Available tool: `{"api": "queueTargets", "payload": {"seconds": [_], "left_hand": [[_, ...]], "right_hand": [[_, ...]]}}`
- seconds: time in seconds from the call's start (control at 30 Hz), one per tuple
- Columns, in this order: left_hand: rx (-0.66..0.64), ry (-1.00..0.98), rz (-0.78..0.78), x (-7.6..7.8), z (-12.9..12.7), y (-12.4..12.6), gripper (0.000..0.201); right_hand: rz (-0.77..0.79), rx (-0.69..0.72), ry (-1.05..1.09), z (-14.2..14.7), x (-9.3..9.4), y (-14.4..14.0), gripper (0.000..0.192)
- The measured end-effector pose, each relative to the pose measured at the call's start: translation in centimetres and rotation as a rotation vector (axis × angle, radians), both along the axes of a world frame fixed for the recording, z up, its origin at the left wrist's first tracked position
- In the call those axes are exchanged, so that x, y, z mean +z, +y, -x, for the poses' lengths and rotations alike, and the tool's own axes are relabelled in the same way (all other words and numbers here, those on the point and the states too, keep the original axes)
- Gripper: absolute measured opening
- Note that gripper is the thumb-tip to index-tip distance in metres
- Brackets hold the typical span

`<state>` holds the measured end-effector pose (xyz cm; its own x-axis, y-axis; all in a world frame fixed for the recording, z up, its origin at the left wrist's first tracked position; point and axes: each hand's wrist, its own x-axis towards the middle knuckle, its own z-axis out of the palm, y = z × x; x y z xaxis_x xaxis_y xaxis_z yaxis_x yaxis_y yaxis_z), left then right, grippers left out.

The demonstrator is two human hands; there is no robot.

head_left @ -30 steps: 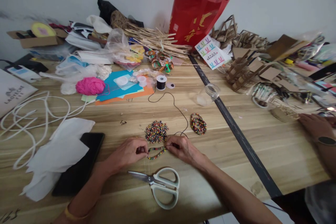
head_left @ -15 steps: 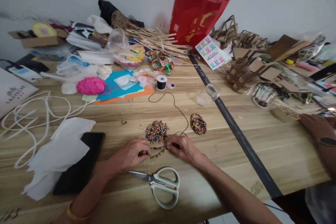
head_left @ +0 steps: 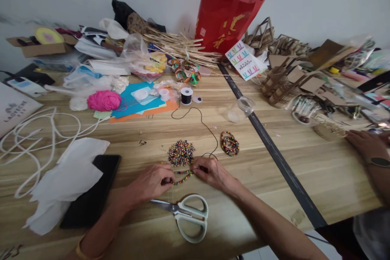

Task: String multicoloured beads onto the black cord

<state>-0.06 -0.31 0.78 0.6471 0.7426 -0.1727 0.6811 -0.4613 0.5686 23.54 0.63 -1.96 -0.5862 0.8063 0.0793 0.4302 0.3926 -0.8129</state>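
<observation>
A string of small multicoloured beads (head_left: 183, 179) hangs in a loop between my two hands. My left hand (head_left: 159, 179) pinches its left end, and my right hand (head_left: 207, 170) pinches the right end, fingertips closed. A black cord (head_left: 201, 120) runs from near my right hand back toward a spool of black cord (head_left: 186, 96). Just beyond my hands lies a heap of loose beads (head_left: 180, 152). Some finished beaded bracelets (head_left: 229, 144) lie stacked to the right of it. Scissors with pale handles (head_left: 191, 217) rest on the table, close to my wrists, blades pointing left.
On the left are a black tablet-like slab (head_left: 91, 195), white paper (head_left: 70, 178) and a white cable (head_left: 51, 150). A clear plastic cup (head_left: 240, 109) lies near a black strip (head_left: 274, 152). A red bag (head_left: 228, 12) stands behind. Another person's hand (head_left: 364, 144) rests at the far right.
The view has shifted very slightly. Both hands keep their hold on the bead string, with almost no movement.
</observation>
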Motion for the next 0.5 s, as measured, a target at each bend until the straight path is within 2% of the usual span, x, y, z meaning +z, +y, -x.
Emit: {"api": "queueTargets", "payload": {"seconds": [0.5], "left_hand": [[0.015,0.079,-0.01,-0.22,-0.61,-0.24,0.015]], "right_hand": [[-0.019,0.002,-0.003,-0.01,0.08,-0.01,0.012]]}}
